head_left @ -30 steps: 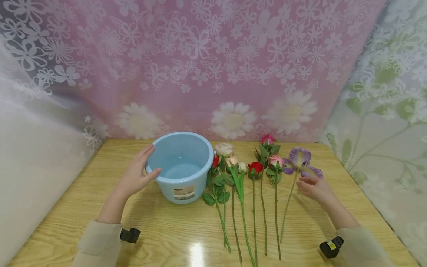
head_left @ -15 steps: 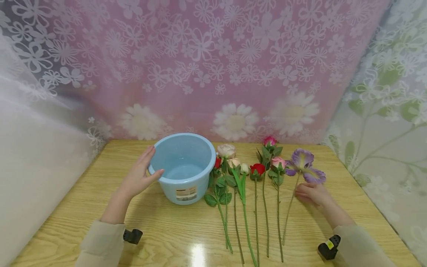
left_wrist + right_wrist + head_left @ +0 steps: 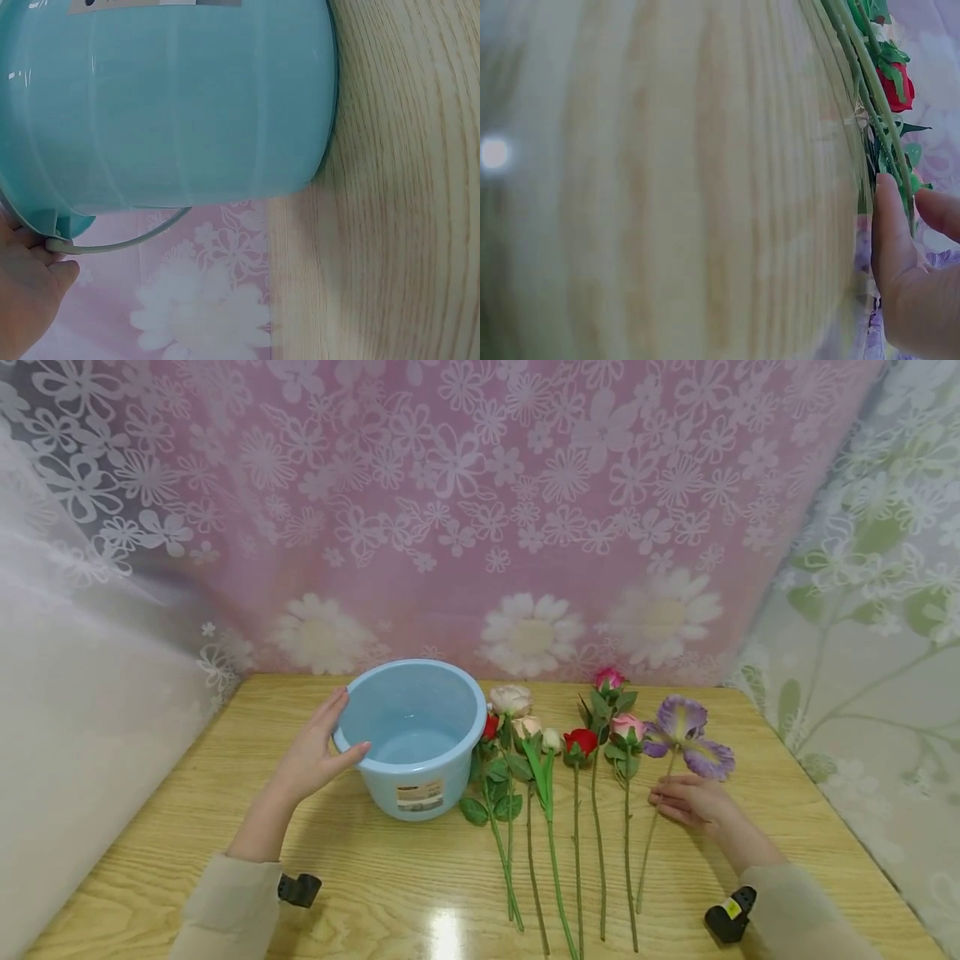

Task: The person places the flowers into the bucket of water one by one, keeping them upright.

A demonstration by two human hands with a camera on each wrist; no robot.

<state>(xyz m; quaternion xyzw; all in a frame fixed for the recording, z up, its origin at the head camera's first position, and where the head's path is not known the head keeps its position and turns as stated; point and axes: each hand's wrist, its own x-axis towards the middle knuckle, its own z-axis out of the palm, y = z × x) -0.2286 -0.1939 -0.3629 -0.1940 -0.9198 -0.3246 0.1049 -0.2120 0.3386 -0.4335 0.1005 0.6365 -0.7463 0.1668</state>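
Pink sheet [image 3: 465, 485] with white flower prints spans the back; paler sheet [image 3: 885, 610] with green leaf prints at right. Wood-grain tabletop [image 3: 337, 877] below, glare patch near the front. Light blue bucket [image 3: 420, 767] upright on it, left of centre; pale handle [image 3: 142, 238] shows behind its wall in left wrist view. To its right, a row of long-stemmed flowers, blooms toward the back, stems toward the person: red rose [image 3: 491, 725] partly hidden by the bucket, cream rose [image 3: 512, 700], peach rose [image 3: 527, 727], white bud [image 3: 551, 741], second red rose [image 3: 580, 743], magenta rose [image 3: 609, 677], pink rose [image 3: 628, 727]. Purple iris [image 3: 681, 720] is last on the right, just beside the pink rose. Left hand [image 3: 307, 760] spread wide, thumb well apart from fingers, resting on the bucket's left rim. Right hand [image 3: 701, 806] at the iris stem just below the bloom: thumb and finger narrowly apart with stem between them in right wrist view; can't tell if they press on it. Label [image 3: 420, 796] on bucket front: beige, dark mark upper left, print too small to read; left wrist view crops it to a strip. Black unit [image 3: 729, 917] at right cuff carries a yellow sticker [image 3: 732, 907], any text illegible.
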